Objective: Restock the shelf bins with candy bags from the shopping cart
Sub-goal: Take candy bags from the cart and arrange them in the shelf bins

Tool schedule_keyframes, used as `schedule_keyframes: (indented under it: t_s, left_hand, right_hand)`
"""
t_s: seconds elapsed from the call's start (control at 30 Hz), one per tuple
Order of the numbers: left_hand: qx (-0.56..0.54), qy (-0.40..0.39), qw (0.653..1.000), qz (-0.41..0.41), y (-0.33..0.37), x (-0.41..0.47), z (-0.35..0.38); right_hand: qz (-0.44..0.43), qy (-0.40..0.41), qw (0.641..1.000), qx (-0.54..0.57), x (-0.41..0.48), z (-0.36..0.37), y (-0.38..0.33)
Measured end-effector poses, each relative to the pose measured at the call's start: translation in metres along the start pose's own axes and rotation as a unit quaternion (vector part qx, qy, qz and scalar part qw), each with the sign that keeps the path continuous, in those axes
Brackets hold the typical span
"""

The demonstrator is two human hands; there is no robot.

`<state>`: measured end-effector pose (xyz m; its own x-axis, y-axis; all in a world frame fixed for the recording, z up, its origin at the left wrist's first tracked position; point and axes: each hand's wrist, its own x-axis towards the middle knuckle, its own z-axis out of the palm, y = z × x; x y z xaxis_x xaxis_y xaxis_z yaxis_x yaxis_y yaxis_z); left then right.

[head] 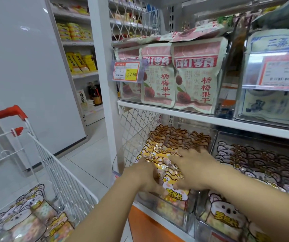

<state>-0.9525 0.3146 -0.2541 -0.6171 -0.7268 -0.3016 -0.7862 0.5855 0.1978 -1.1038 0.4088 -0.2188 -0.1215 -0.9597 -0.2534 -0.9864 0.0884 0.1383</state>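
Observation:
Both my hands are in the left clear shelf bin (173,213) on the lower shelf. My left hand (142,175) grips the near-left edge of the yellow bear-shaped candy bags (164,165) at the front of the row. My right hand (195,169) lies over the same bags with fingers spread and slightly bent, pressing them. Behind them the bin holds a row of brown-edged bag tops (178,137). The shopping cart (56,165) at lower left holds more candy bags (28,217), grey koala ones and yellow ones.
A second clear bin (255,163) to the right is filled with grey koala bags. The upper shelf (175,113) carries red dried-fruit pouches (192,75) and a price tag (127,71). A white pillar (101,70) and an aisle lie to the left.

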Motion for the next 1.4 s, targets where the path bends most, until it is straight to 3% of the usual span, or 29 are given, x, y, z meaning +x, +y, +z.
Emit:
schedule_keyframes:
  t_s: [0.23,0.37,0.5,0.63,0.8,0.93,1.07,1.17,1.3,1.4]
  left_hand:
    - [-0.041,-0.017,0.999,0.026,0.0,0.01,0.012]
    - [-0.047,-0.009,0.999,0.022,0.002,0.009,0.013]
    - [-0.048,0.001,0.998,0.033,0.005,-0.001,0.007]
    - [-0.069,0.08,0.993,0.051,0.004,-0.024,-0.004]
    - [-0.056,0.175,0.983,0.026,-0.022,-0.096,-0.017]
    - [-0.108,0.238,0.965,-0.035,-0.085,-0.181,-0.013]
    - [-0.16,0.294,0.933,-0.129,-0.149,-0.248,-0.001]
    - [-0.18,0.371,0.889,-0.199,-0.186,-0.274,0.005]
    - [-0.185,0.478,0.82,-0.256,-0.218,-0.288,0.012]
    - [-0.179,0.5,0.802,-0.274,-0.233,-0.29,0.017]
  right_hand:
    - [0.048,-0.143,0.986,-0.071,0.03,0.0,-0.004]
    - [0.053,-0.157,0.982,-0.089,0.032,0.004,-0.008]
    - [0.07,-0.072,0.994,-0.053,0.016,0.004,-0.007]
    - [0.055,0.03,0.998,-0.005,-0.014,-0.012,-0.017]
    - [-0.047,0.148,0.983,0.099,-0.042,-0.034,-0.072]
    - [-0.163,0.179,0.953,0.181,-0.05,-0.052,-0.143]
    - [-0.249,0.138,0.941,0.182,-0.039,-0.055,-0.217]
    - [-0.281,0.086,0.942,0.165,-0.019,-0.048,-0.259]
    - [-0.299,-0.026,0.948,0.106,0.022,-0.033,-0.297]
    - [-0.296,-0.124,0.945,0.057,0.056,-0.023,-0.323]
